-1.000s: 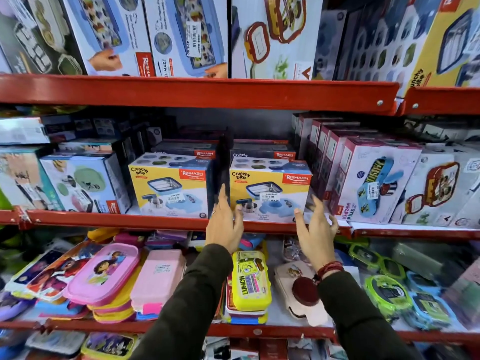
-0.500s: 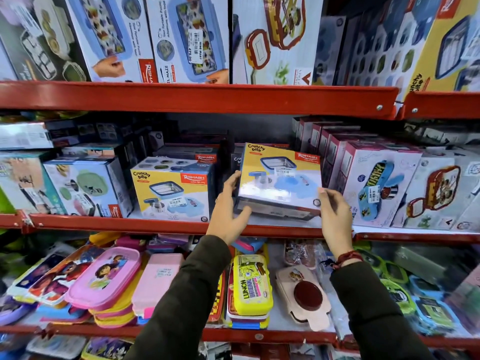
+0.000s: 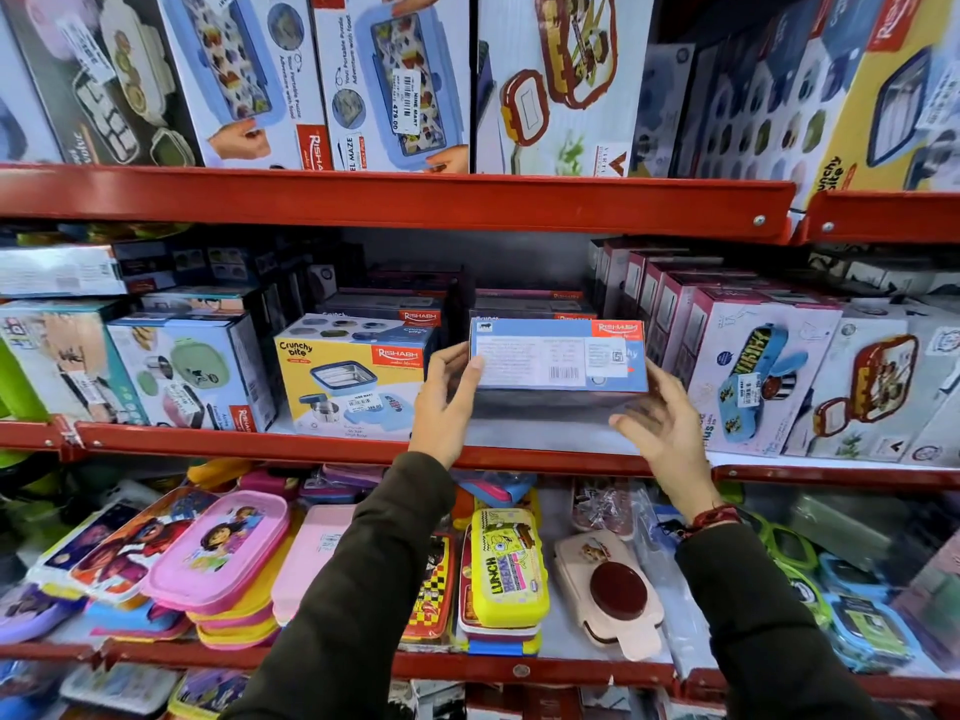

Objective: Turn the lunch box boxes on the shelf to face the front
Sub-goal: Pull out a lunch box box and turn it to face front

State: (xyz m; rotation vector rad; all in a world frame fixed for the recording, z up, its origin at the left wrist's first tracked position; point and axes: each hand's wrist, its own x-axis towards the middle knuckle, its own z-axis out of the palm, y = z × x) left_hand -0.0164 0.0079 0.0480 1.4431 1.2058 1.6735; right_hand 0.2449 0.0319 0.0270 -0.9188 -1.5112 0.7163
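Observation:
A Crunchy Bite lunch box box (image 3: 558,356) is lifted above the middle shelf (image 3: 332,449), its pale blue side with barcode and small print turned toward me. My left hand (image 3: 447,402) grips its left end, thumb on the printed face. My right hand (image 3: 657,423) supports its lower right corner from beneath, fingers spread. A second Crunchy Bite box (image 3: 350,379) stands on the shelf just to the left, its yellow picture face to the front.
Pink-edged lunch box boxes (image 3: 753,376) stand close on the right, a green-pictured box (image 3: 192,374) on the left. More stacked boxes sit behind the gap. The red upper shelf (image 3: 395,202) hangs above. Loose plastic lunch boxes (image 3: 506,569) fill the shelf below.
The box left the shelf, tipped back, and has been rotated in both hands: its yellow picture face is gone from view and the barcode side faces me.

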